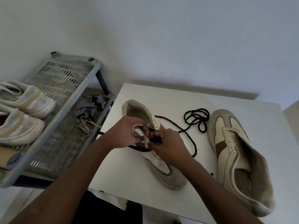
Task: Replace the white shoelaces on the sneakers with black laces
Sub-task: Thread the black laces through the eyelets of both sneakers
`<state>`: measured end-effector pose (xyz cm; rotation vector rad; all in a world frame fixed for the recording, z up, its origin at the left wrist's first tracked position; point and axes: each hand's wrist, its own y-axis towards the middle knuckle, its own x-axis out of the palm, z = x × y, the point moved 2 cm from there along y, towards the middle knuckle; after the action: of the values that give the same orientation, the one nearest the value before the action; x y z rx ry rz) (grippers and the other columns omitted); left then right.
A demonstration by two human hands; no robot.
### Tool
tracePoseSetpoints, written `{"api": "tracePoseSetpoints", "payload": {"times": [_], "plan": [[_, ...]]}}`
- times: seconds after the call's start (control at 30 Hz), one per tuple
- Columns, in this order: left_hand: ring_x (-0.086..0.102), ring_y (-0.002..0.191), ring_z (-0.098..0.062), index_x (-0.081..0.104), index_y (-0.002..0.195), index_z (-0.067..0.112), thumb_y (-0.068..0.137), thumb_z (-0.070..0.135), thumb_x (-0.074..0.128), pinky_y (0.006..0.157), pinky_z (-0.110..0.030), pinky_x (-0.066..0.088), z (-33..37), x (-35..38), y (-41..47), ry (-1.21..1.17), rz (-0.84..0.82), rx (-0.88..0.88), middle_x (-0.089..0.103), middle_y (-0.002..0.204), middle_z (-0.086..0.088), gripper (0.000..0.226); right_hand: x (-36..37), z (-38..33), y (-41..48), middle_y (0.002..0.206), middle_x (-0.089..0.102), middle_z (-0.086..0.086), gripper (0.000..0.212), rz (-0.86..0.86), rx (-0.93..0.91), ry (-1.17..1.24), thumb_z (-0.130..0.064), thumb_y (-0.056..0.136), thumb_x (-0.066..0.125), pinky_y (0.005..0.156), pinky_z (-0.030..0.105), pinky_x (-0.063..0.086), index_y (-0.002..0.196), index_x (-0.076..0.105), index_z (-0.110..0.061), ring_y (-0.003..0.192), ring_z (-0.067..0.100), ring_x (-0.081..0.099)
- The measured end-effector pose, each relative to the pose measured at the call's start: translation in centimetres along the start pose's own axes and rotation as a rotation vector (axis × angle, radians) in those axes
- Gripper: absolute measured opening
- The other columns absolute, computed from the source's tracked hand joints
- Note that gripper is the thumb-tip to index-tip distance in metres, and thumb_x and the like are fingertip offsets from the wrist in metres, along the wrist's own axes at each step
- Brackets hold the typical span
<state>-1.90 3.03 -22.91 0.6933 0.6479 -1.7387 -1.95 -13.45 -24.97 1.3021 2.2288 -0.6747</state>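
Both hands meet over the cream leather sneaker with grey suede toe [160, 165], which lies toward the left edge of the white tabletop [129, 172]. Its long axis runs from the heel at the far edge to the toe at the near edge, slanting slightly right.

The left hand [126, 135] grips the perforated eyelet flap, with its fingers curled round it and holding it up. The right hand [166, 144] is just beside the left, fingertips touching the flap, and pinches the black braided lace [195, 117] at the eyelet row.

The free length of lace trails right and away from the right hand, ending in a loose coil near the far edge. The right hand is therefore the nearer to the slack and is probably the one to draw it through.

The matching unlaced sneaker [229, 143] lies by the right edge, toe to the far side. Pale removed laces [85, 125] rest on the grey perforated shoe rack [64, 78] to the left.
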Motion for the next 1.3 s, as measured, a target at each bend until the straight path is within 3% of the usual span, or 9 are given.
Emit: {"api": "tracePoseSetpoints", "payload": {"times": [0.13,0.23,0.33,0.53,0.73,0.9,1.1,1.2,1.3], "plan": [[0.063,0.076,-0.008,0.068,0.080,0.019,0.065,0.003,0.081,0.067,-0.016,0.047,-0.4,0.2,0.1,0.018,0.010,-0.010,0.068,0.078,0.007,0.025,0.8,-0.1,-0.4,0.100,0.069,-0.004,0.026,0.114,-0.045,-0.059,-0.015,0.084,0.065,0.075,0.030,0.051,0.109,0.062,-0.022,0.091,0.013,0.064],[0.063,0.073,-0.010,0.068,0.078,0.013,0.064,0.004,0.082,0.066,-0.023,0.050,-0.5,0.3,0.2,0.016,0.019,-0.008,0.068,0.076,0.004,0.022,1.1,0.1,-0.4,0.107,0.067,-0.005,0.032,0.144,-0.070,-0.062,-0.013,0.084,0.066,0.073,0.030,0.049,0.110,0.052,-0.024,0.095,0.015,0.063],[0.065,0.075,-0.011,0.071,0.078,0.013,0.064,0.002,0.082,0.068,-0.025,0.050,-0.5,0.3,0.3,-0.008,0.020,-0.008,0.070,0.077,0.004,0.020,1.0,0.5,-0.3,0.101,0.071,-0.007,0.035,0.171,-0.094,-0.048,-0.015,0.081,0.070,0.070,0.032,0.050,0.108,0.050,-0.027,0.092,0.016,0.065],[0.065,0.075,-0.006,0.072,0.077,0.012,0.064,0.000,0.082,0.066,-0.014,0.048,-0.2,0.4,0.3,-0.003,0.027,-0.016,0.071,0.076,0.005,0.021,1.5,0.8,-0.2,0.100,0.067,-0.002,0.034,0.213,-0.203,-0.188,-0.009,0.082,0.061,0.059,0.026,0.033,0.113,0.051,-0.021,0.078,0.022,0.061],[0.062,0.072,0.004,0.070,0.073,0.016,0.064,-0.002,0.081,0.062,-0.005,0.042,0.2,0.5,0.2,-0.005,0.032,-0.026,0.065,0.068,0.018,0.023,1.9,1.3,-0.2,0.079,0.067,0.000,0.041,0.240,-0.249,-0.165,-0.001,0.078,0.057,0.060,0.037,0.048,0.113,0.046,-0.018,0.066,0.024,0.060],[0.063,0.075,0.001,0.071,0.074,0.017,0.064,-0.003,0.080,0.064,-0.007,0.044,0.2,0.5,0.2,-0.019,0.024,-0.036,0.068,0.073,0.012,0.025,2.6,1.7,-0.1,0.091,0.068,-0.003,0.045,0.304,-0.244,-0.021,0.001,0.075,0.061,0.063,0.039,0.051,0.102,0.040,-0.030,0.082,0.022,0.067],[0.060,0.072,0.008,0.069,0.074,0.021,0.066,-0.001,0.080,0.062,-0.004,0.041,0.3,0.7,0.2,0.019,0.019,-0.043,0.063,0.069,0.019,0.026,2.2,1.7,-0.1,0.086,0.068,-0.001,0.034,0.284,-0.294,-0.086,0.004,0.073,0.059,0.061,0.038,0.049,0.098,0.050,-0.018,0.074,0.025,0.064],[0.060,0.072,0.005,0.063,0.073,0.026,0.067,0.000,0.079,0.064,-0.004,0.038,0.5,0.7,0.3,0.031,0.008,-0.022,0.062,0.068,0.019,0.031,2.0,2.0,0.1,0.083,0.068,0.001,0.037,0.227,-0.297,-0.135,0.000,0.076,0.058,0.062,0.041,0.050,0.101,0.044,-0.024,0.071,0.027,0.063],[0.059,0.072,0.004,0.063,0.075,0.024,0.069,0.000,0.078,0.063,-0.005,0.039,0.4,0.7,0.3,0.026,-0.002,-0.015,0.063,0.069,0.017,0.029,1.8,2.1,0.3,0.091,0.067,-0.003,0.046,0.210,-0.304,-0.116,0.000,0.077,0.060,0.061,0.032,0.046,0.098,0.037,-0.033,0.072,0.022,0.063]]}}
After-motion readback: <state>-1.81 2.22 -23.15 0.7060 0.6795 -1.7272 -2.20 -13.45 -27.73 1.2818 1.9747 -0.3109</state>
